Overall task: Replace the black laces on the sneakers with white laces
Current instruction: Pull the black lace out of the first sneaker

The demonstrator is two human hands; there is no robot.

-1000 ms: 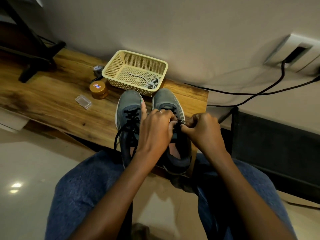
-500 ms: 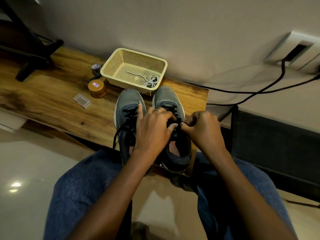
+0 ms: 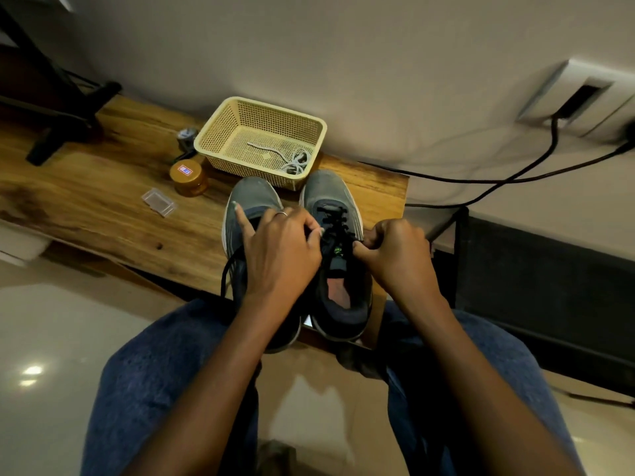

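Wooden bench (image 3: pixel 103 201): 2 sneakers (image 3: pixel 330 197), basket (image 3: pixel 220 135), jar (image 3: pixel 189 176).

Both forearms extend forward from the lower edge of the view, above the knees, and converge toward the centre. The left hand (image 3: pixel 280 250) is presented back-up, with the index finger extended forward and the remaining fingers curled; a ring is visible on one finger. The right hand (image 3: pixel 395 255) is curled, back facing right, with the thumb tip pressed against the forefinger in a pinch. The two hands are near each other and not touching.
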